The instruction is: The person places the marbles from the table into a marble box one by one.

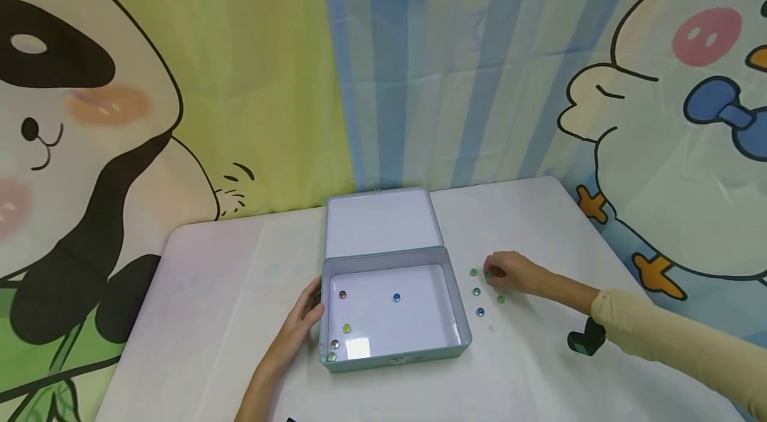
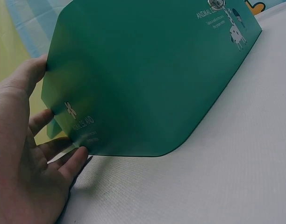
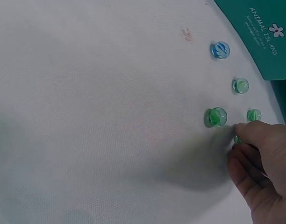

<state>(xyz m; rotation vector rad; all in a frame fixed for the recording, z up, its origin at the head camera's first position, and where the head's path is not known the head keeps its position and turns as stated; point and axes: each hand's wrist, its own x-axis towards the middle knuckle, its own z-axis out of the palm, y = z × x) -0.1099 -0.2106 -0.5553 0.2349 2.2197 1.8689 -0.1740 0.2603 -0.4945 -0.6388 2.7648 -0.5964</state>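
A green tin box [image 1: 395,362] stands on the table with its hinged lid [image 1: 380,222] laid back. Inside lie several glass marbles, among them a blue marble [image 1: 397,297] and a yellow-green marble [image 1: 347,329]. My left hand [image 1: 291,331] rests against the box's left side, fingers fairly straight; in the left wrist view the fingertips [image 2: 80,154] touch its green wall. Right of the box, my right hand [image 1: 512,272] pinches a green marble [image 3: 237,139] between thumb and fingers, at or just above the tabletop. Around it lie a green marble [image 3: 218,116], a blue marble [image 3: 221,50] and others.
A small dark object [image 1: 587,337] with a green face appears by the right sleeve [image 1: 665,335]. White cloth covers the table [image 1: 228,315]. Behind it hang curtains printed with a panda [image 1: 78,109] and a white bird [image 1: 683,196].
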